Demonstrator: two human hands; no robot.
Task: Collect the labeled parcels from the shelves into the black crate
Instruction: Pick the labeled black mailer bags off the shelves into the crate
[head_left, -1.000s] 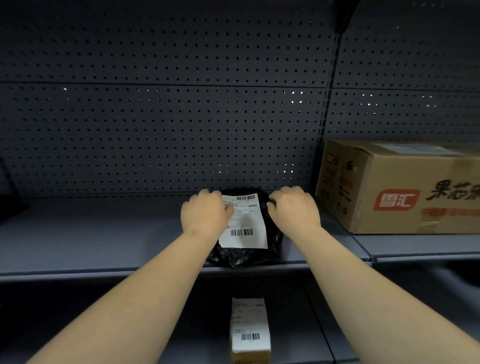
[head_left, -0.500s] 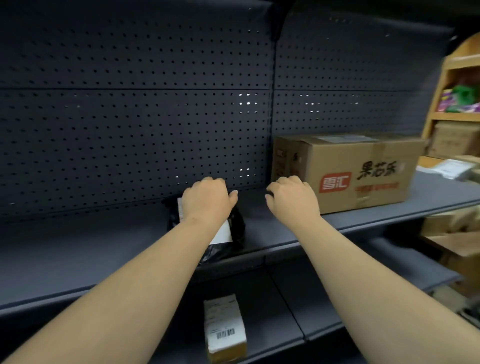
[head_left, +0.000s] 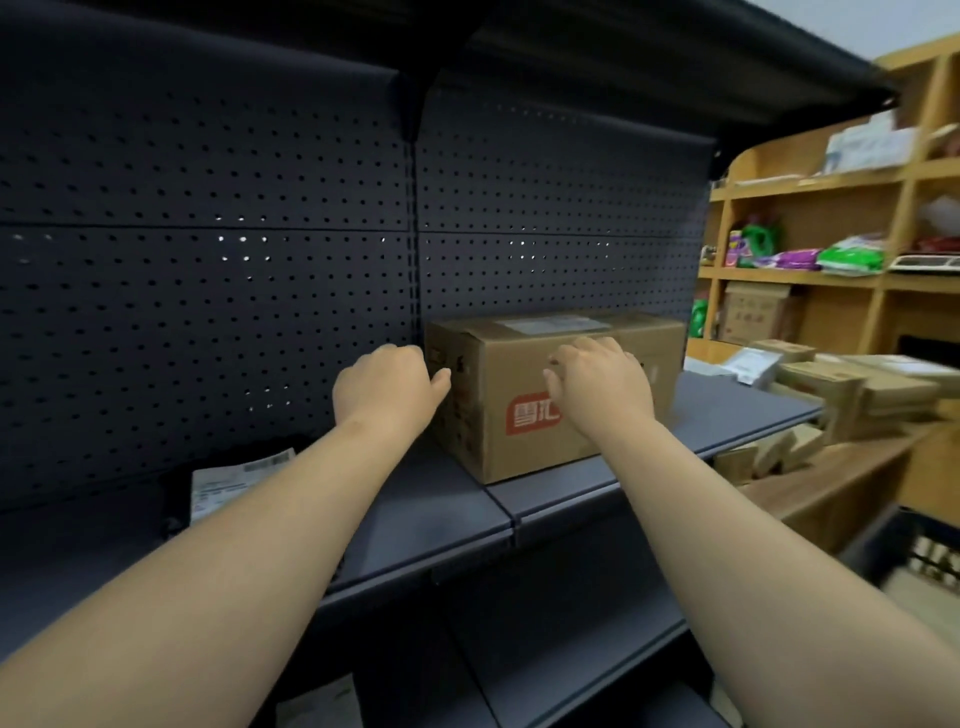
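A: Entry, head view. Cardboard box (head_left: 550, 395) sits on the dark shelf (head_left: 452, 512), right of centre, against the perforated back panel (head_left: 208, 291). Red logo on its front face, pale label on top.

B: Hands?

A: Left hand (head_left: 387, 392) at the box's 9 o'clock, at its left end face; fingers curled, thumb tip at the box corner. Contact uncertain; it grips nothing I can see. Right hand (head_left: 602, 384) lies in front of the box's front face near the top edge, fingers bent loosely, holding nothing visible. Cannot tell whether it touches the cardboard.

B: Other parcels?

A: 1 black bag parcel (head_left: 182, 499) with a white label (head_left: 228, 483) at 8 o'clock from the box, on the same shelf, partly hidden by the left forearm. Black crate (head_left: 914, 556) at 4 o'clock, blurred, low at the frame's right edge. Wooden shelving (head_left: 810, 275) at 2 o'clock holds assorted packets and boxes.
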